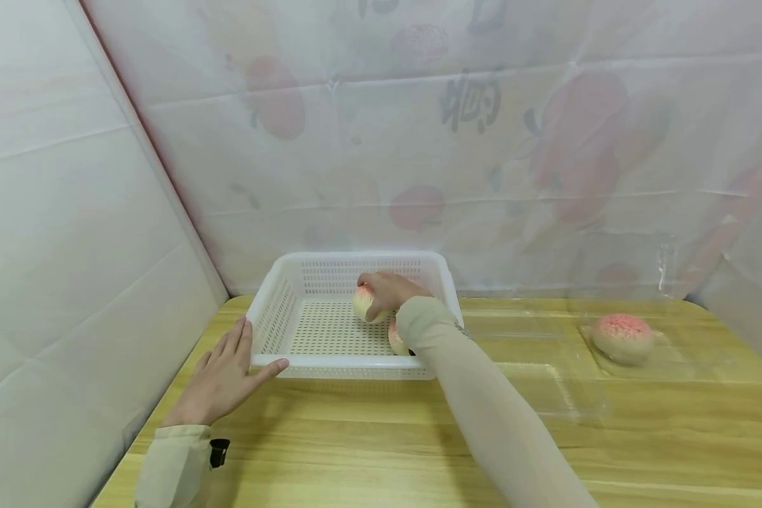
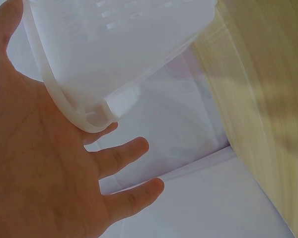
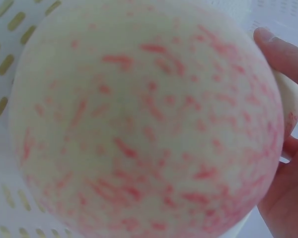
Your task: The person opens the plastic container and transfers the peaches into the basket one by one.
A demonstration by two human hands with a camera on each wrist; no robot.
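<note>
A white perforated basket [image 1: 273,321] stands on the wooden table [image 1: 368,444] near the back wall. My right hand [image 1: 389,289] reaches into it and grips a cream peach with pink flecks [image 1: 364,305]. In the right wrist view that peach [image 3: 144,124] fills the frame, with my fingers [image 3: 280,49] curled round its right side. A second peach [image 1: 396,339] lies in the basket, partly hidden under my right forearm. My left hand [image 1: 225,374] lies flat on the table with straight fingers, its thumb against the basket's front left corner [image 2: 69,106].
A third peach [image 1: 622,337] sits in a clear plastic clamshell [image 1: 546,384] on the right of the table. A white sheet wall closes the left side, and a printed plastic curtain hangs behind the basket.
</note>
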